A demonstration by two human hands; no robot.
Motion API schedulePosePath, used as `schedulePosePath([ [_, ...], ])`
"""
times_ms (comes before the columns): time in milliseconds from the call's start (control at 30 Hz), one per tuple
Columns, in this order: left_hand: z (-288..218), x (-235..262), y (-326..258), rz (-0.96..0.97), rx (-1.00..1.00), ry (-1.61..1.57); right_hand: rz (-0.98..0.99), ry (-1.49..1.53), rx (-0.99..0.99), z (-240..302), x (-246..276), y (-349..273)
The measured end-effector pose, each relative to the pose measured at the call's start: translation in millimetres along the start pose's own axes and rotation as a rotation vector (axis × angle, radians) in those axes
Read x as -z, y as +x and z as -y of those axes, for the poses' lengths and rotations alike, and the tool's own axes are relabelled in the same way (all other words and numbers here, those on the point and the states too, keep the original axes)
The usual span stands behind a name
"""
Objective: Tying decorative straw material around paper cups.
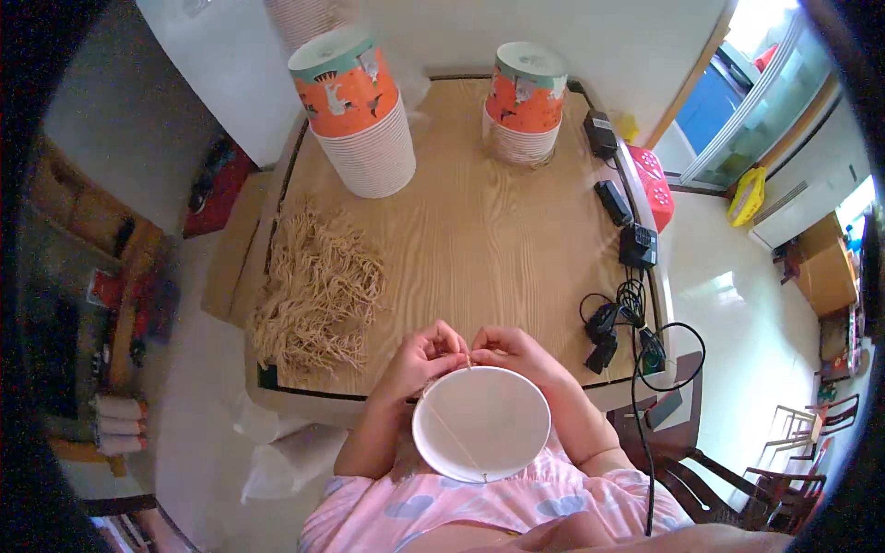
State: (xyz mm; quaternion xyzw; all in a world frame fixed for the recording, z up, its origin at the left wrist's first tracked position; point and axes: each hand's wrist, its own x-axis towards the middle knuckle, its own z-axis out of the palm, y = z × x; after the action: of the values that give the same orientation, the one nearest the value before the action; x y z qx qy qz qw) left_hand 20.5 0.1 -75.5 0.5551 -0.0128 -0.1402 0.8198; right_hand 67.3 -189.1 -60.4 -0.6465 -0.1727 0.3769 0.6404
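A white paper bucket point(507, 419) rests in my lap, its open mouth facing up. A thin tan cord point(454, 442) crosses its inside and meets the rim at the near edge. At the far edge of the rim, the fingers of my left hand point(419, 359) are pinched together on the cord's end. My right hand point(521, 355) pinches there too, its fingertips close to the left ones. Fingers partly hide the cord's end between them. Left of my hands, a tangled pile of tan cords point(323, 290) lies on the wooden table point(452, 230).
A tall stack of orange and green printed paper buckets point(359, 124) stands at the back left, a shorter stack point(525, 101) at the back right. Black power adapters point(638, 245) and coiled cables point(627, 318) lie along the right edge. A red stool point(651, 189) is beyond it.
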Motion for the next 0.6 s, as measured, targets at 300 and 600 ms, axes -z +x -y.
schedulePosePath([
  [300, 0.4, 4.8, 3.7, 0.01, -0.269, 0.548, -0.048, -0.104, -0.017, -16.9, 11.2, 10.3],
  [600, -27.0, -1.8, -0.6, 0.036, -0.304, 0.842, -0.031, -0.191, 0.002, 13.9, 9.0, 12.2],
])
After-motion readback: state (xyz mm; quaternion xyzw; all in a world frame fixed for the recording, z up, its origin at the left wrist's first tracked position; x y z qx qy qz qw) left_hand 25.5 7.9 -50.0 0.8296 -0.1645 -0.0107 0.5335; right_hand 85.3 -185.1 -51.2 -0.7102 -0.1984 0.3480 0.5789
